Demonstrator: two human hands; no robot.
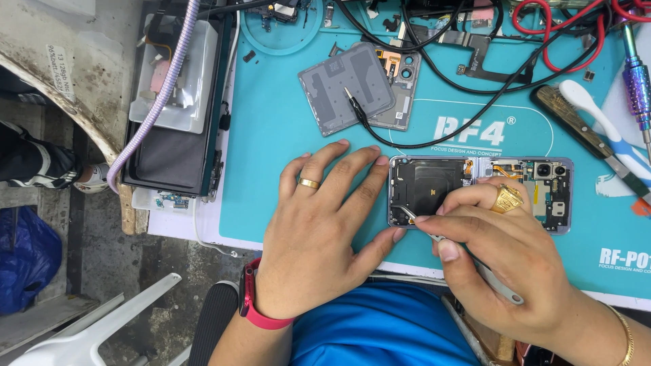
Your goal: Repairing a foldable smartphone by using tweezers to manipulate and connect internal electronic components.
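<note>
Phone [434,186] with its back off is what you're working on, lying flat on the teal mat [271,135] just ahead of your body, its long side running 9 to 3 o'clock. My guess is it's light and stiff as a slab but really fragile inside: thin ribbon cables, the dark coil sheet and the camera block at the 3 o'clock end won't forgive a slip, so hold it by the metal frame edges and keep off the guts. Your left hand [319,237] is spread flat and open on the mat, gripping nothing, with the fingertips butted against the phone's 9 o'clock edge to pin it. Your right hand [505,254] is pinched closed around tweezers [475,268], thumb and forefinger near the front, the handle running back toward 5 o'clock under your palm. The tips sit at the phone's lower left corner, touching or nearly touching the frame; can't tell if they've caught anything. Loose back cover [346,88] with another phone body under it lies at 11 o'clock, well apart, and a brush [590,102] sits at 2 o'clock.
</note>
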